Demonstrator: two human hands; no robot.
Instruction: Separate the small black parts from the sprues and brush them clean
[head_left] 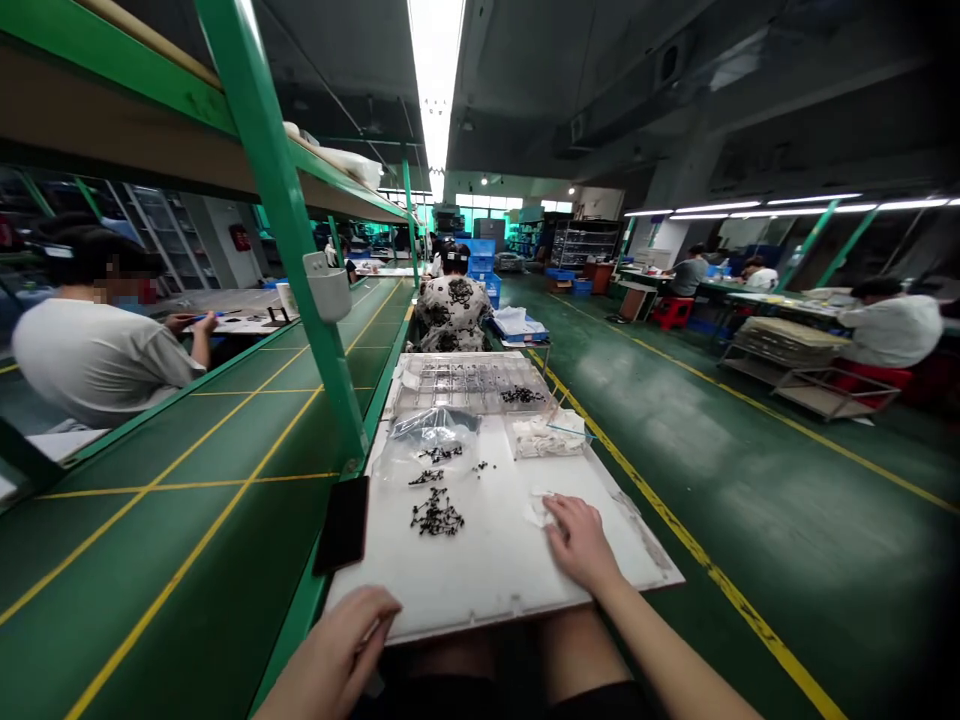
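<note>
- Wipe (535, 508) lies right on the board (480, 570), under the right hand's (581, 540) half-bent fingers; grip unclear.
- Left hand (356, 635) curls at the near edge; I cannot tell if it holds anything.
- Black parts (437, 515) lie loose at left, more in the far tray (450, 385); how much is done, unclear.

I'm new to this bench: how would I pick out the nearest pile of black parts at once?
Find the white board beside the green belt. On its left half, between the phone and the right hand, lies the pile. Of the black clusters in view, it sits closest to the person and looks largest.
</note>
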